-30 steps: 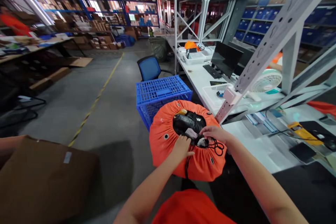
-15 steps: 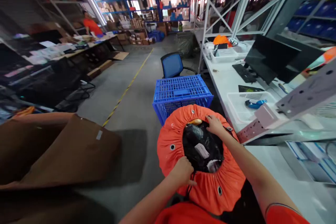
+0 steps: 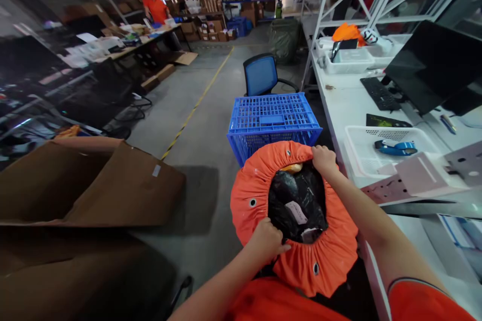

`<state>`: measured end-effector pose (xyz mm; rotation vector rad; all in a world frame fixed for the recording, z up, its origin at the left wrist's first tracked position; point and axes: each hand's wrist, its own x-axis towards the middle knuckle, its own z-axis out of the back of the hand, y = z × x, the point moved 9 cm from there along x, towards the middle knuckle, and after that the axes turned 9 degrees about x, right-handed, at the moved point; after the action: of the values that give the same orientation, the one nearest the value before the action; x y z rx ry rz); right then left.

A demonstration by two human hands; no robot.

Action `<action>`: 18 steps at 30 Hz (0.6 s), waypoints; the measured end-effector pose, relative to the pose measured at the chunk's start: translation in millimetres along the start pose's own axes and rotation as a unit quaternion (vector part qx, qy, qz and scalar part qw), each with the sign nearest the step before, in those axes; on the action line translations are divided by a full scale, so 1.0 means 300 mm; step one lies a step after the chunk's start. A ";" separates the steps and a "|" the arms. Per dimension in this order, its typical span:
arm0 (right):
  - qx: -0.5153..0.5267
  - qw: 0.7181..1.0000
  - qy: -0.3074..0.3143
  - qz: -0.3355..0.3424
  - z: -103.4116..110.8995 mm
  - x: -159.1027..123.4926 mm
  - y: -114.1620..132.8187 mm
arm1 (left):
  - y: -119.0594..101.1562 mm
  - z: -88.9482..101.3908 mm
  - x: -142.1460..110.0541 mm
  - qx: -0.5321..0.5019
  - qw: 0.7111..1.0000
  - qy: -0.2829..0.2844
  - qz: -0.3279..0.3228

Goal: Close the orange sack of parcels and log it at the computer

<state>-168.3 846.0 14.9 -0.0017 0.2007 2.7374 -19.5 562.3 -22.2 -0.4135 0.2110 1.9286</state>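
An orange sack [image 3: 250,178] with metal eyelets stands before me, its gathered mouth partly open. Inside lie black plastic packages [image 3: 295,193], one with a white label, and something yellowish at the far edge. My left hand [image 3: 268,241] is closed on the near left rim of the sack. At the far right rim, my right hand [image 3: 324,160] has its fingers closed over the gathered orange fabric. Just beyond the sack is a blue plastic crate [image 3: 273,120] with a grid face on top.
To the right runs a white desk [image 3: 342,103] with a monitor, keyboard and white basket [image 3: 387,148] holding a blue tape dispenser. Large cardboard boxes [image 3: 150,200] stand at left. Behind the crate is a blue chair [image 3: 260,75]. A person in orange [image 3: 155,9] stands far left.
My right hand has moved from inside the sack's mouth to its far right rim and gripped the fabric. The left hand keeps its hold. The view has tilted down and shifted left.
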 end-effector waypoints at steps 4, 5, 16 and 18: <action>-0.013 0.999 -0.015 -0.032 -0.003 0.061 -0.026 | 0.000 0.052 -0.021 0.006 0.999 -0.050 0.003; -0.014 0.999 -0.015 -0.041 -0.012 0.077 -0.030 | -0.005 0.059 -0.029 0.008 0.998 -0.056 0.002; 0.011 0.969 0.018 -0.248 -0.183 0.192 -0.157 | -0.110 0.029 -0.289 -0.024 0.995 -0.092 -0.002; 0.013 0.962 0.021 -0.274 -0.202 0.207 -0.189 | -0.098 0.011 -0.308 -0.036 0.995 -0.093 0.024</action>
<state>-205.3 913.1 -54.9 -0.0933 0.2105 2.1835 38.5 495.3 17.4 -0.2756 0.0289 2.0124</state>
